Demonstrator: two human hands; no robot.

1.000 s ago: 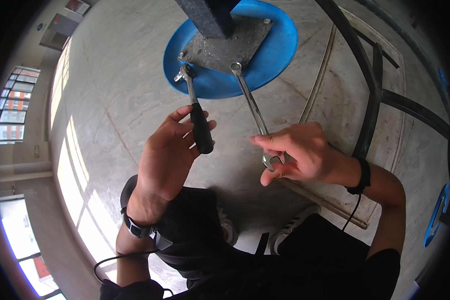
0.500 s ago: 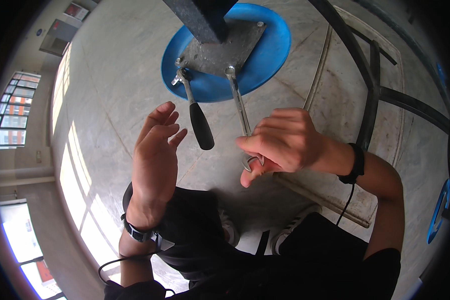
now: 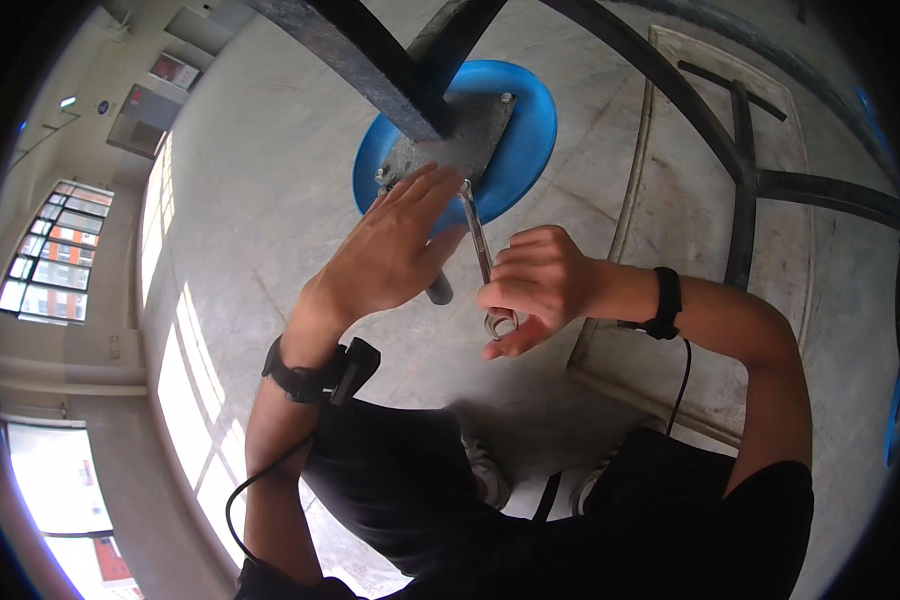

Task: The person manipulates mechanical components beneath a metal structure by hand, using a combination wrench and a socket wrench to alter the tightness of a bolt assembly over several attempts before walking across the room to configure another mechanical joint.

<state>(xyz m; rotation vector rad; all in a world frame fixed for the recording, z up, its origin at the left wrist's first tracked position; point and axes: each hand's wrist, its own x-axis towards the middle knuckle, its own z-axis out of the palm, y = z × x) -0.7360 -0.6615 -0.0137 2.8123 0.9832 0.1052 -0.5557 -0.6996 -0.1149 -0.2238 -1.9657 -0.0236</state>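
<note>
My right hand (image 3: 542, 275) is closed around the lower part of a silver combination wrench (image 3: 477, 233). Its ring end sits at the near corner of a dark metal plate (image 3: 482, 125), and its open jaw pokes out below my fingers. My left hand (image 3: 385, 245) is stretched out flat, palm down, over a ratchet wrench (image 3: 439, 290). Only the end of the ratchet's black handle shows; its head is hidden under the hand. My left fingertips reach the plate's near edge. The plate lies on a round blue disc (image 3: 538, 130), with bolts at its corners.
Black metal beams (image 3: 370, 65) rise from the plate toward the top. More black frame bars (image 3: 745, 200) stand at the right, over a pale, stained board (image 3: 670, 290) on the concrete floor (image 3: 260, 200). My shoes and knees are close below my hands.
My left hand has moved up and right, from beside the ratchet wrench to over it. My right hand keeps its hold on the combination wrench. The whole view has shifted slightly.
</note>
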